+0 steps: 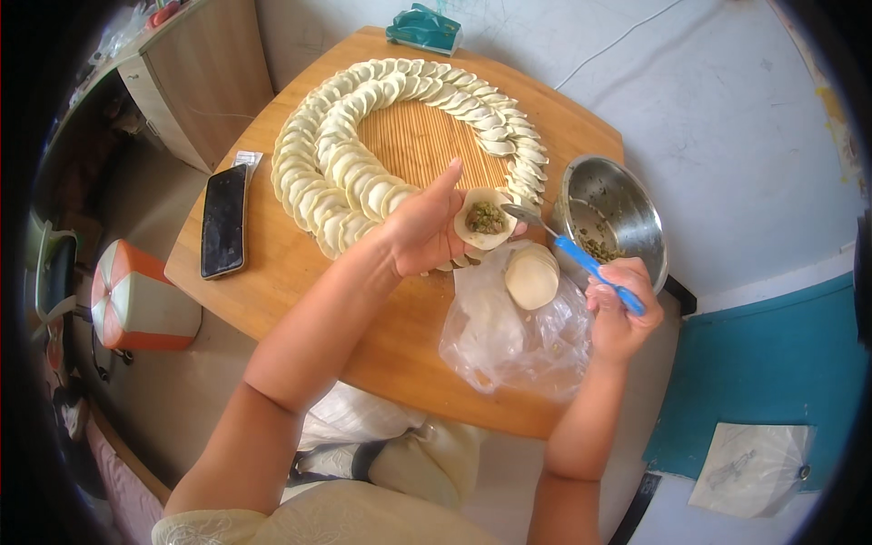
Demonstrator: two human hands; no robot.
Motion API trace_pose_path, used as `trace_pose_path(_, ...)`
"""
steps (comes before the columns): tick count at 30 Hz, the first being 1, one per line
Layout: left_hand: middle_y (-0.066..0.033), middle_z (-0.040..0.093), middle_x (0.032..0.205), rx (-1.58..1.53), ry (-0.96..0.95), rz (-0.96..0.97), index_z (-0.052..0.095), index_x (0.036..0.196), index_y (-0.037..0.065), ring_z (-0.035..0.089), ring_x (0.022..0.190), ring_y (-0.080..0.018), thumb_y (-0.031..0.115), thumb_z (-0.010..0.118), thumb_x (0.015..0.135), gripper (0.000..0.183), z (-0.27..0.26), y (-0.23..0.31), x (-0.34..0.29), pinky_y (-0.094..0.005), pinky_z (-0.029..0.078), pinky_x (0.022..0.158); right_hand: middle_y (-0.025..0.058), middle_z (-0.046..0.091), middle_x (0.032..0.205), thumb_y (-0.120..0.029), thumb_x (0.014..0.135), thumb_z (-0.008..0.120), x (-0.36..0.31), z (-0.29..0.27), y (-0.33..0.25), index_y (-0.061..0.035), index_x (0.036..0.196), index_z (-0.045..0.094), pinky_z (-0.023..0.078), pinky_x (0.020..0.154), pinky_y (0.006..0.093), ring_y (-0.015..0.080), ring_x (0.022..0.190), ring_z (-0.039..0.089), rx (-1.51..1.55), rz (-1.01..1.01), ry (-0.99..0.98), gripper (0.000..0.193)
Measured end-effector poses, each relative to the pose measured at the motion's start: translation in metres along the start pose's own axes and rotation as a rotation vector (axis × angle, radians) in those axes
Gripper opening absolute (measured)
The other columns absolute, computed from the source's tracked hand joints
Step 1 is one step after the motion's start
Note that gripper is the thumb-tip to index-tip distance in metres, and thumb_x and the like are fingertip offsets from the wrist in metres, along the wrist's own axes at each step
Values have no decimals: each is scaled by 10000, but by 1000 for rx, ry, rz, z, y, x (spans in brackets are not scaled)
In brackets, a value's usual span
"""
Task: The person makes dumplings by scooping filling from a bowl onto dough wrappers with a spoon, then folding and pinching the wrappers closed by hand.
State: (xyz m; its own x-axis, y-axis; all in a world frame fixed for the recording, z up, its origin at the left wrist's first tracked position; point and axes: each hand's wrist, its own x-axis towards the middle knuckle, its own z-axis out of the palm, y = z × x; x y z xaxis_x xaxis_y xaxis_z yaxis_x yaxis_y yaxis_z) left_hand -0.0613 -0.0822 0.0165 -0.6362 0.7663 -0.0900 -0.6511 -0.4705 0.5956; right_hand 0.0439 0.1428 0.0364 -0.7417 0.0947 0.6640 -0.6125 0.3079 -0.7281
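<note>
A round wrapper (pixel 483 242) is cradled on the curled fingers of the left hand (pixel 422 232), over the near right part of a ring of dumplings (pixel 309 186); the thumb is raised clear of it. A small heap of green filling (pixel 485 217) is seated in the middle of the wrapper, and the pale edge is left unfolded. A spoon (pixel 581 257) is gripped by its blue handle in the right hand (pixel 622 304), with the fingers closed around it. The metal end is pointed toward the filling from the right, at the wrapper's edge; whether the wrapper is touched by it cannot be told for certain.

The dumplings are laid in overlapping rows on a round bamboo mat (pixel 422 141), whose slats are seen inside the ring. The mat is set on a wooden table (pixel 300 309). At the table's right side a metal bowl (pixel 636 186) is placed, with more filling inside. Just in front of the bowl, a stack of wrappers (pixel 532 280) is rested on a clear plastic bag (pixel 481 331). A dark phone (pixel 224 222) is laid near the left edge, and a teal box (pixel 424 32) is set at the far edge.
</note>
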Motion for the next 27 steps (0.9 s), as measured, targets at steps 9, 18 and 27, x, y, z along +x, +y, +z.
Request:
trace_pose_path(9, -212, 534, 1224, 16, -52, -20, 383, 1294, -95, 518, 1166, -276, 536, 102, 967, 765, 10, 0, 4, -375, 380, 1035, 82, 513, 862, 57, 758, 599, 7, -4, -3, -20, 898, 557, 380, 526, 196, 85, 621, 482, 175, 84, 143, 164)
trace_pose_path(18, -190, 473, 1300, 153, -16, -96, 363, 1322, -81, 454, 1232, -268, 548, 130, 964, 760, 66, 9, 55, -382, 363, 1052, 63, 508, 853, 58, 715, 608, 11, -54, 0, -49, 845, 535, 359, 639, 213, 91, 715, 447, 65, 5, 172, 183)
trace_pose_path(27, -247, 473, 1276, 168, 28, -102, 365, 1291, -126, 453, 1224, -292, 516, 94, 971, 767, 79, 13, 86, -372, 343, 1080, 36, 531, 812, 57, 709, 628, 13, -73, 2, -39, 795, 553, 389, 638, 218, 87, 721, 489, 4, 8, 191, 149)
